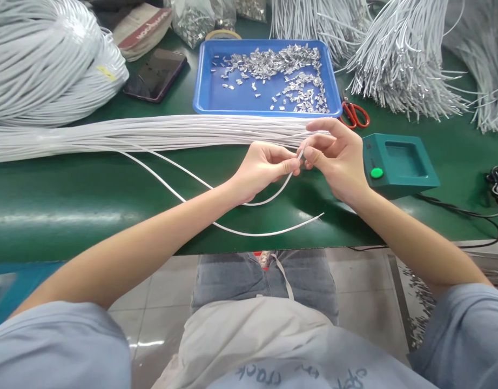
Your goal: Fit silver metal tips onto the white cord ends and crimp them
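Observation:
Both my hands meet over the green table (71, 200), just in front of a long bundle of white cords (152, 132). My left hand (263, 168) pinches the end of one white cord (269, 199) between thumb and fingers. My right hand (336, 156) is closed in a pinch on the same cord end, its index finger stretched over the top. Whether a small metal clip is between the fingers I cannot tell. A second loose white cord (253, 232) curves across the table nearer me. A blue tray (216, 97) with several small metal clips (289, 70) lies just behind my hands.
A teal box with a green button (398, 162) stands right of my right hand, its black cable (468, 213) trailing right. Red scissors (354, 114) lie beside the tray. A phone (155, 75) and coiled white cord (42, 59) sit far left; finished cord bundles (403, 59) far right.

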`<state>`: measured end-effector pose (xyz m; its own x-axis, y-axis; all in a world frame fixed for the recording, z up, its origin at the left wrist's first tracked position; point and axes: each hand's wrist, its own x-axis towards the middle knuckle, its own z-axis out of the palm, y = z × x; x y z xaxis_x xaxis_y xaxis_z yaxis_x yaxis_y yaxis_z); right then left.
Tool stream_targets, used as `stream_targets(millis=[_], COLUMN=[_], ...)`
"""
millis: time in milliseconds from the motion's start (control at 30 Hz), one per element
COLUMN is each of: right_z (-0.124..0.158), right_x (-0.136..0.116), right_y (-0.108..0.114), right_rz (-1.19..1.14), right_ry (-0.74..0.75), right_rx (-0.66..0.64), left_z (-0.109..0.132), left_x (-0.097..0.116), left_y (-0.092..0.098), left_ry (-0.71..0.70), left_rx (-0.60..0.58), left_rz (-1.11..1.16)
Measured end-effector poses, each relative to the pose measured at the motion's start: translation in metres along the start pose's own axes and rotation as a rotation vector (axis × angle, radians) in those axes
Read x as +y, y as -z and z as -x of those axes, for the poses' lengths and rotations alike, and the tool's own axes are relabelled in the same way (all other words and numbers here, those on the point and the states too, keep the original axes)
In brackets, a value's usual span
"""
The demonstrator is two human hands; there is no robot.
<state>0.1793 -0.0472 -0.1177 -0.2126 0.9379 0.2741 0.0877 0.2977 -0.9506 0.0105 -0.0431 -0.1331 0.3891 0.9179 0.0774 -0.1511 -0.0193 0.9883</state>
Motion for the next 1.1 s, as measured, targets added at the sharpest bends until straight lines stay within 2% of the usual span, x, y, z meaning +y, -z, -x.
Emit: stream_targets(millis=[233,367,433,533,633,700,767,867,933,1000,1100], right_z=[-0.001,-0.002,-0.003,-0.005,-0.007,-0.006,-0.004,0.000,0.002,0.002,-0.001], right_x=[-0.003,-0.007,-0.009,-0.010,-0.011,-0.011,-0.011,-0.009,-0.007,-0.005,-0.005], right_y=[0.001,0.002,0.004,0.007,0.007,0.005,0.003,0.001,0.004,0.008,0.015], right_rz=[0.001,-0.085,-0.181,-0.393,-0.542,-0.507,-0.375,-0.016,0.276,0.510,0.665], right_ry=[-0.057,-0.134,-0.230,-0.474,-0.589,-0.528,-0.402,-0.122,0.061,0.173,0.231], right_rx=[-0.022,-0.042,-0.094,-0.252,-0.353,-0.312,-0.216,-0.029,0.053,0.046,-0.053], left_z=[-0.001,-0.002,-0.002,-0.001,0.002,0.006,0.008,0.009,0.010,0.009,0.008], left_x=[0.000,-0.005,-0.008,-0.010,-0.005,0.001,0.006,0.016,0.023,0.029,0.035], left_y=[0.000,0.001,0.005,0.012,0.012,0.006,-0.001,-0.007,-0.006,-0.003,0.002], left_ry=[-0.073,-0.235,-0.350,-0.498,-0.489,-0.403,-0.293,-0.114,0.026,0.163,0.262], left_rx=[-0.015,0.044,0.108,0.146,0.146,0.174,0.193,0.181,0.129,0.058,-0.008], left_rz=[-0.020,-0.275,-0.472,-0.717,-0.782,-0.687,-0.490,-0.182,-0.056,0.019,0.079])
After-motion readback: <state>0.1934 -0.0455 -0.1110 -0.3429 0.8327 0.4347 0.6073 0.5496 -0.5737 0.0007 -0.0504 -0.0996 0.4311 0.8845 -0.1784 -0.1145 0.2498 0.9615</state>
